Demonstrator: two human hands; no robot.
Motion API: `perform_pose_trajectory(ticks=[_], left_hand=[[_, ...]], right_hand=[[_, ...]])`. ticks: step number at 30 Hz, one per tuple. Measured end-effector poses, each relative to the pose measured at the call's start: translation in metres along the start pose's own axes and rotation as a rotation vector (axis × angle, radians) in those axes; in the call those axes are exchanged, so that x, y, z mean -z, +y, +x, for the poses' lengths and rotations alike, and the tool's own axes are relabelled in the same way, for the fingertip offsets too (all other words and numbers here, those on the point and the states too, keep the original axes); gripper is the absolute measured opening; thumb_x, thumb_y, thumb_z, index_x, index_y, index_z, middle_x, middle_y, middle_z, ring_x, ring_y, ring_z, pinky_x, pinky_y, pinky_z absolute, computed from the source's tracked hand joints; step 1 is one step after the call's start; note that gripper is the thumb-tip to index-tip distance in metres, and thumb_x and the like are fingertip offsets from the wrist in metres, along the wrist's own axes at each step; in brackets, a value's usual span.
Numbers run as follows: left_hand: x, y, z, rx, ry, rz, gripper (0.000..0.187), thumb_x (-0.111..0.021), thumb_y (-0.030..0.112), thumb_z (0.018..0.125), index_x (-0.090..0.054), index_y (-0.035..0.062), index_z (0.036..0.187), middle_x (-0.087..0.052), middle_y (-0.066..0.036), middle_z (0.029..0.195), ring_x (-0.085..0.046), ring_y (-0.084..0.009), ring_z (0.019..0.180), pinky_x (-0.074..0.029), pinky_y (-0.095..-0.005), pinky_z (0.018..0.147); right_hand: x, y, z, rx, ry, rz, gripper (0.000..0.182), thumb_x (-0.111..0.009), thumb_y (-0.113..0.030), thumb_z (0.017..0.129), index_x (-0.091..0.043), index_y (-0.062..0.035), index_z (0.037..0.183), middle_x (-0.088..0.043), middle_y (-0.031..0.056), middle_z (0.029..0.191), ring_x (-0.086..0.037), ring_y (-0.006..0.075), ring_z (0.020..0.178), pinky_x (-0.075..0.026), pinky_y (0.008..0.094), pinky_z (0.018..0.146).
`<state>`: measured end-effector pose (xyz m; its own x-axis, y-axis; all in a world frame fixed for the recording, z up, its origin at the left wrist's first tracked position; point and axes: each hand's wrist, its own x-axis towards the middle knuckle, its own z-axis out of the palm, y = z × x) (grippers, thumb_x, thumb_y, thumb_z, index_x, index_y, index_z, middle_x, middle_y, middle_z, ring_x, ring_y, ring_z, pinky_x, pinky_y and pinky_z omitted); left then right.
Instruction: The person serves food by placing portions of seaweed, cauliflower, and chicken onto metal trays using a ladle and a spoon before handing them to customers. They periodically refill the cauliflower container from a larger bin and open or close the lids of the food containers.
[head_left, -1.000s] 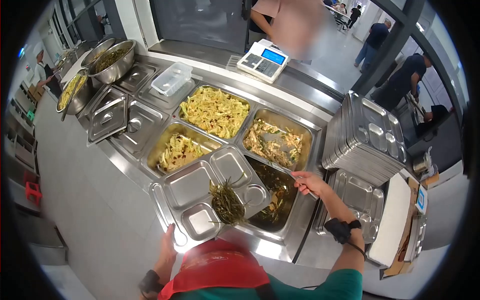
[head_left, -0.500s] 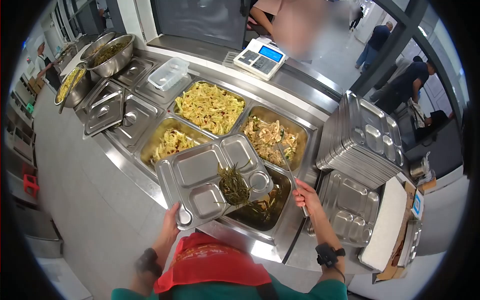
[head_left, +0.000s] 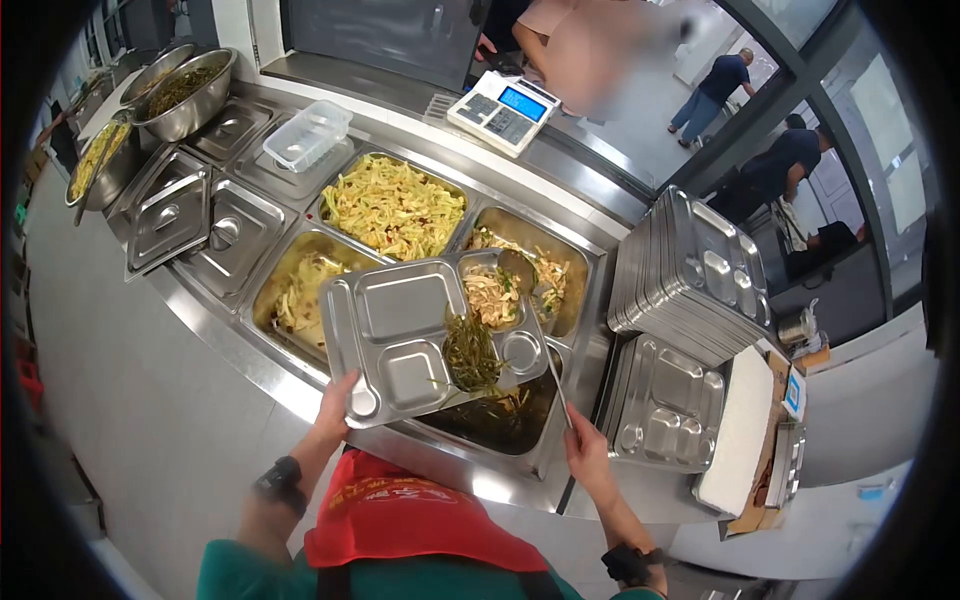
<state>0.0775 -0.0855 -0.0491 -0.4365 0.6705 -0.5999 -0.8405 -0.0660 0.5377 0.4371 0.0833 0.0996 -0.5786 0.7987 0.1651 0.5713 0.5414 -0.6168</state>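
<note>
My left hand (head_left: 335,405) grips the lower left edge of a metal compartment tray (head_left: 405,300), tilted above the food pans. Dark green strands (head_left: 471,352) fill its lower middle compartment, and pale shredded food (head_left: 491,295) lies in the upper right one. My right hand (head_left: 586,446) is closed round the handle of a metal spoon (head_left: 520,270), whose bowl is at the upper right edge of the tray. Behind the spoon is a pan of mixed pale food (head_left: 552,278). Beneath the tray sits a pan with dark contents (head_left: 500,420).
Yellow-green shreds fill a pan (head_left: 392,205) at the back. Stacked trays (head_left: 690,275) stand right, beside a white slab (head_left: 738,430). A scale (head_left: 503,112), clear container (head_left: 307,136), lids (head_left: 243,238) and bowls (head_left: 190,95) line the counter. A person (head_left: 575,45) stands beyond the window.
The spoon has moved from the mixed food pan to the tray, and pale food now lies in the tray's upper right compartment. My right hand is lower and further left.
</note>
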Motion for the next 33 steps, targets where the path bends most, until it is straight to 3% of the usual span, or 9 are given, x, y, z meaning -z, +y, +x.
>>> perform_pose_trajectory(ticks=[3,8,9,11,13,17,21,25,33], left_hand=[[0.024,0.039,-0.001,0.017,0.019,0.041,0.039,-0.062,0.018,0.083,-0.047,-0.0016,0.114,-0.058,-0.01,0.1,-0.06,-0.0206,0.089,-0.052,-0.0326,0.075],[0.047,0.08,-0.017,0.055,-0.008,0.1,0.047,-0.064,0.021,0.082,-0.044,-0.0035,0.117,-0.056,-0.013,0.102,-0.06,-0.0205,0.09,-0.053,-0.0313,0.073],[0.024,0.092,-0.035,0.038,0.064,0.158,0.026,-0.056,0.02,0.087,-0.053,0.0013,0.105,-0.061,-0.007,0.088,-0.062,-0.0162,0.076,-0.054,-0.0293,0.067],[0.035,0.086,-0.039,0.011,0.161,0.131,0.026,-0.056,0.02,0.087,-0.053,0.0014,0.105,-0.061,-0.007,0.088,-0.062,-0.0161,0.076,-0.054,-0.029,0.067],[0.057,0.069,-0.045,0.013,0.185,0.123,0.027,-0.055,0.02,0.087,-0.052,0.0012,0.106,-0.061,-0.007,0.089,-0.062,-0.0158,0.077,-0.053,-0.0288,0.067],[0.065,0.082,-0.075,-0.068,0.211,0.127,0.026,-0.056,0.022,0.087,-0.054,0.0017,0.104,-0.061,-0.006,0.09,-0.061,-0.0155,0.075,-0.053,-0.0291,0.065],[0.085,0.136,-0.103,-0.084,0.239,0.127,0.027,-0.056,0.024,0.086,-0.055,0.0023,0.103,-0.062,-0.006,0.089,-0.061,-0.0157,0.074,-0.053,-0.0284,0.065],[0.086,0.123,-0.098,-0.128,0.357,0.013,0.026,-0.057,0.026,0.086,-0.057,0.003,0.099,-0.063,-0.006,0.087,-0.062,-0.016,0.074,-0.053,-0.0284,0.065],[0.085,0.14,-0.087,-0.111,0.274,-0.015,0.041,-0.058,0.029,0.085,-0.05,0.0016,0.114,-0.057,-0.008,0.103,-0.058,-0.0165,0.092,-0.049,-0.0286,0.076]], right_hand=[[-0.003,-0.033,0.004,0.037,-0.055,-0.091,0.044,-0.052,0.004,0.078,-0.053,-0.0067,0.121,-0.058,0.0175,0.076,-0.058,0.029,0.065,-0.047,0.0332,0.062],[-0.006,-0.065,0.056,-0.056,-0.077,-0.01,0.042,-0.051,0.003,0.08,-0.053,-0.0065,0.121,-0.058,0.0173,0.077,-0.056,0.029,0.063,-0.045,0.0335,0.06],[-0.007,-0.062,0.082,-0.092,-0.114,-0.004,0.042,-0.051,0.002,0.081,-0.052,-0.0061,0.122,-0.057,0.0168,0.076,-0.055,0.0278,0.062,-0.045,0.033,0.06],[-0.03,-0.044,0.137,0.029,-0.118,-0.008,0.04,-0.048,-0.002,0.084,-0.05,-0.0053,0.123,-0.056,0.0147,0.074,-0.053,0.0227,0.058,-0.044,0.0318,0.059],[-0.065,-0.01,0.176,-0.259,-0.215,0.26,0.042,-0.045,-0.003,0.085,-0.047,-0.0068,0.126,-0.054,0.0102,0.071,-0.051,0.0175,0.054,-0.042,0.031,0.051],[-0.06,-0.061,0.222,-0.569,-0.395,0.484,0.044,-0.045,-0.003,0.085,-0.044,-0.0089,0.129,-0.045,0.0029,0.065,-0.045,0.0115,0.051,-0.037,0.0271,0.04],[-0.026,-0.137,0.257,-0.657,-0.536,0.385,0.044,-0.048,-0.008,0.085,-0.043,-0.0061,0.129,-0.05,0.0035,0.073,-0.047,0.0081,0.051,-0.037,0.0206,0.039],[-0.04,-0.122,0.294,-0.792,-0.555,0.668,0.043,-0.045,-0.003,0.087,-0.038,-0.0028,0.13,-0.049,0.0063,0.072,-0.04,0.0067,0.048,-0.031,0.0186,0.037],[-0.068,-0.098,0.264,-0.952,-0.519,1.231,0.047,-0.046,0.001,0.087,-0.036,-0.0087,0.131,-0.047,0.0071,0.069,-0.034,0.0053,0.048,-0.026,0.0173,0.036]])
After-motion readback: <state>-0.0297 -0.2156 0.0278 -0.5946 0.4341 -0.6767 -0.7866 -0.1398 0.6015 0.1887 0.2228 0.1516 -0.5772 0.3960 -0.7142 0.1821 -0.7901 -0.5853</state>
